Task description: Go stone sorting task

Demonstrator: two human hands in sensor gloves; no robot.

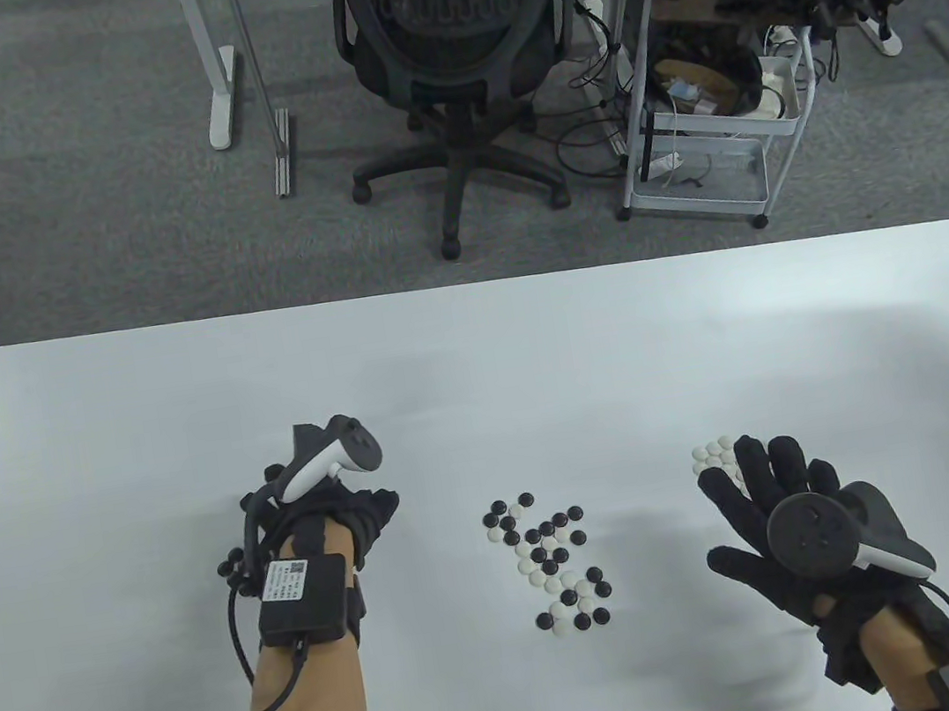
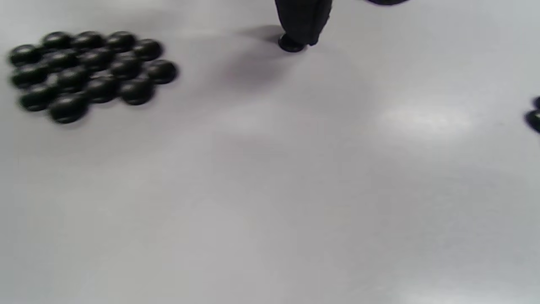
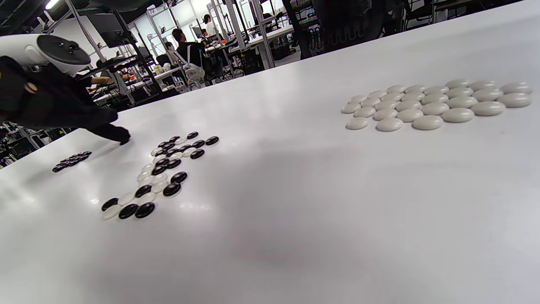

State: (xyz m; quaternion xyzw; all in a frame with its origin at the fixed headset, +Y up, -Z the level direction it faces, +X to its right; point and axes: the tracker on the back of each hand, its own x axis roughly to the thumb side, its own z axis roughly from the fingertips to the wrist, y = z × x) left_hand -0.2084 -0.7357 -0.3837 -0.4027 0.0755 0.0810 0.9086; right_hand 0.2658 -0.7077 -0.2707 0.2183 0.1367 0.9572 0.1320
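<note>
Pressing one black stone to the tabletop with a fingertip, left hand sits beside the black pile. Right hand hovers with fingers spread, empty, near the white pile. Mixed stones lie between the hands.

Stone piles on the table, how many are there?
3. An all-black pile lies by the left hand, a mixed pile sits in the middle, and an all-white pile lies by the right hand, whose fingers partly cover it from above.
</note>
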